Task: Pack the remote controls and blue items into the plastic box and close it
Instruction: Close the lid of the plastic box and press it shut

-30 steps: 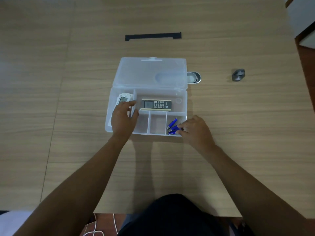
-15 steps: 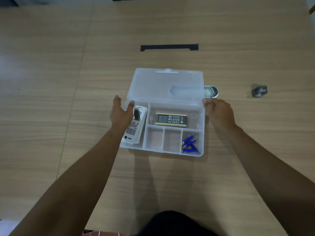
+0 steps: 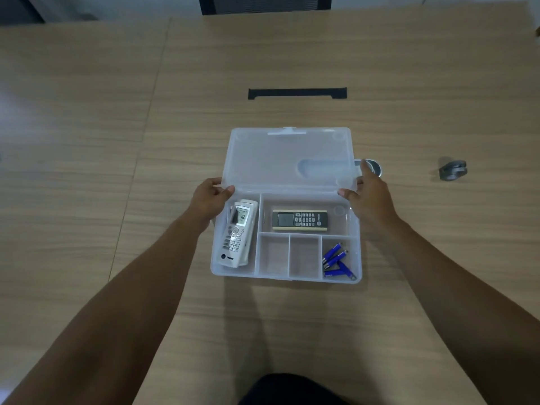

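A clear plastic box (image 3: 233, 274) lies open on the wooden table, its lid (image 3: 280, 159) folded back. A white remote (image 3: 236, 236) fills the left compartment. A dark and cream remote (image 3: 299, 220) lies in the upper right one. Several blue items (image 3: 336, 260) sit in the lower right compartment. My left hand (image 3: 209, 201) grips the lid's left near corner. At the lid's right near corner, my right hand (image 3: 366, 197) holds the edge.
A black strip (image 3: 297, 93) lies beyond the box. A round metal-rimmed object (image 3: 375, 166) peeks out behind the lid's right end. A small grey object (image 3: 453, 170) sits at the right. A dark chair back (image 3: 263, 2) stands past the table's far edge.
Both hands left the compartments and moved up to the lid's near corners. The white remote now lies flat in the left compartment. The view has shifted closer.
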